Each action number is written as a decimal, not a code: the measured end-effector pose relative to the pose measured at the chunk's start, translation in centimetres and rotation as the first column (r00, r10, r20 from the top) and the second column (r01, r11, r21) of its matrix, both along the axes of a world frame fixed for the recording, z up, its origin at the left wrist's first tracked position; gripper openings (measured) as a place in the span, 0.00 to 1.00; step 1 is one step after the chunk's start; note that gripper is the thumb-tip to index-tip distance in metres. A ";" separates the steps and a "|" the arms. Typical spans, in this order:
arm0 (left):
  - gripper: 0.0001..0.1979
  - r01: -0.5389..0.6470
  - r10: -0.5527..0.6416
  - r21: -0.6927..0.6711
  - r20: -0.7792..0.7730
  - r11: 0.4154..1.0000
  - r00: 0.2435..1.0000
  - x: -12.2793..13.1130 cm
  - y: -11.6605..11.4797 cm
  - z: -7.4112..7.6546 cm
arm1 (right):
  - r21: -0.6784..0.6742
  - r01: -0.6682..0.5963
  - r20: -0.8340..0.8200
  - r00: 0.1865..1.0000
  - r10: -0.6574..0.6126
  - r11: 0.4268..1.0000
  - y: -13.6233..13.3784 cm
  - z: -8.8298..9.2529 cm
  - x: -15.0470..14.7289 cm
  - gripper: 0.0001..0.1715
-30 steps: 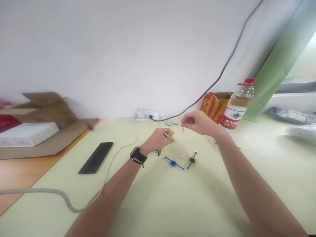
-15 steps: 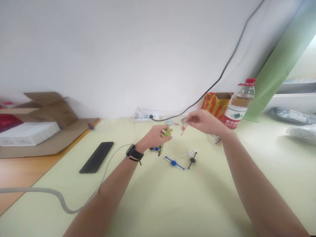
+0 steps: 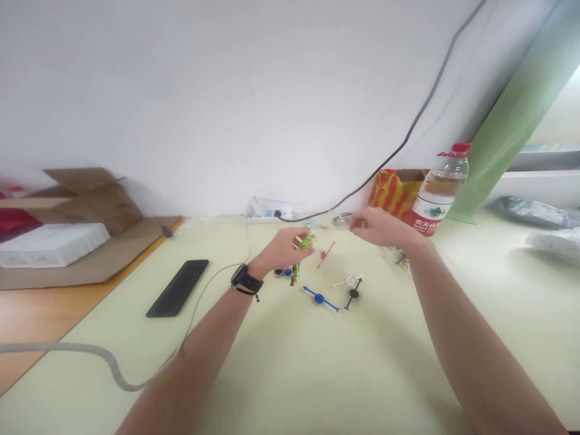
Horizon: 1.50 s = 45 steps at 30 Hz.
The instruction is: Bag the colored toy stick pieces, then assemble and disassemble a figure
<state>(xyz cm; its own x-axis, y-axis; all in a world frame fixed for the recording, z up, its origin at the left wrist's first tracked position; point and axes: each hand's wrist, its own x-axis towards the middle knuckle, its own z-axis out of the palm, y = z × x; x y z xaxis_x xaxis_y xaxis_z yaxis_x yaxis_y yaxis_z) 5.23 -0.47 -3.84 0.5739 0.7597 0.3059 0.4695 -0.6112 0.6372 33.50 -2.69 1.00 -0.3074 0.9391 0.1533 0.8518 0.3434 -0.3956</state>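
Pale-green table (image 3: 317, 374), white wall (image 3: 226, 109); L hand (image 3: 283, 251) tight on green piece (image 3: 308, 241), R hand (image 3: 383, 226) grip unclear.

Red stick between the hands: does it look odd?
Yes. The red stick is tilted and loose, in neither hand, beside the left hand, which pinches a green piece; whether it touches the table is unclear.

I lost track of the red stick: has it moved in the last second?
Yes. The red stick has left the right hand and sits lower, nearer the blue spinner. Left hand holds a green piece.
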 end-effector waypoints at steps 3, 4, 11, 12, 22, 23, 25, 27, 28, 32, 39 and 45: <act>0.11 -0.006 0.007 -0.014 0.013 1.000 1.000 0.0 0.1 -0.2 | -0.321 -0.058 0.153 0.982 0.113 0.945 0.3 -1.1 0.5 0.08; 0.11 -0.011 0.011 -0.018 0.020 1.000 1.000 0.0 0.1 -0.2 | -0.422 -0.094 0.173 0.968 0.182 0.902 0.5 -1.6 0.3 0.11; 0.14 -0.053 0.055 -0.061 0.045 0.997 0.997 0.0 0.5 -0.8 | -0.663 -0.151 0.209 0.903 0.374 0.734 1.6 -4.9 -3.9 0.18; 0.13 -0.054 0.056 -0.057 0.047 0.997 0.997 0.0 0.6 -0.9 | -0.659 -0.123 0.236 0.903 0.359 0.742 1.7 -5.2 -4.2 0.16; 0.13 -0.055 0.058 -0.061 0.043 0.997 0.997 -0.2 0.9 -1.1 | -0.475 -0.024 0.287 0.941 0.181 0.879 2.5 -5.2 -0.5 0.10; 0.14 -0.054 0.056 -0.065 0.041 0.996 0.998 -0.2 0.8 -1.1 | -0.455 -0.028 0.274 0.947 0.170 0.890 2.5 -5.1 0.0 0.10; 0.14 -0.050 0.053 -0.074 0.040 0.996 0.998 -0.2 0.8 -1.0 | -0.435 -0.046 0.244 0.955 0.167 0.899 2.4 -5.0 0.7 0.11; 0.13 -0.044 0.048 -0.077 0.045 0.996 0.998 -0.2 0.7 -0.9 | -0.450 -0.058 0.206 0.964 0.167 0.891 2.3 -5.1 1.2 0.14; 0.13 -0.043 0.046 -0.077 0.048 0.996 0.998 -0.1 0.6 -0.9 | -0.463 -0.056 0.186 0.970 0.159 0.885 2.3 -5.2 1.3 0.15; 0.12 -0.039 0.043 -0.079 0.050 0.996 0.998 0.0 0.5 -0.8 | -0.467 -0.021 0.138 0.986 0.096 0.884 2.7 -6.1 1.5 0.13; 0.12 -0.035 0.038 -0.070 0.043 0.997 0.998 0.0 0.3 -0.6 | -0.311 0.028 -0.019 0.999 -0.036 0.950 3.0 -5.2 2.8 0.14; 0.13 -0.034 0.035 -0.055 0.020 0.998 0.999 -0.1 0.2 -0.6 | -0.091 0.063 -0.580 0.808 -0.105 0.994 1.3 -2.0 2.5 0.14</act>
